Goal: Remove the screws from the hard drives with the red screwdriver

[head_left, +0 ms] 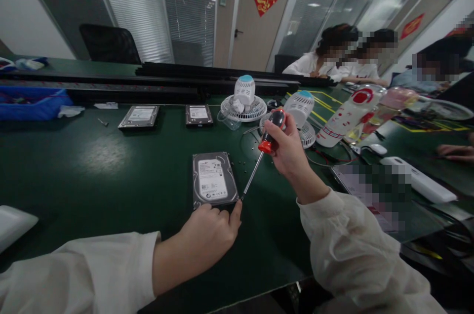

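Note:
My right hand (287, 148) is closed around the black and red-orange handle of a screwdriver (254, 173), its shaft slanting down to the left. The tip comes down beside the near right corner of a hard drive (213, 179), which lies label side up on the table. My left hand (209, 232) rests against the drive's near edge with its fingers curled. One finger stretches out to the screwdriver tip, where something small and dark shows. Whatever the curled fingers hold, if anything, is hidden. Several small screws (245, 172) lie scattered to the right of the drive.
Two more hard drives (139, 117) (199, 115) lie further back on the green table (148, 176). Behind my right hand are white fans (244, 99) and bottles (348, 116). A blue bin (31, 102) stands at left, a phone-like panel (365, 193) at right. Other people sit at the far right.

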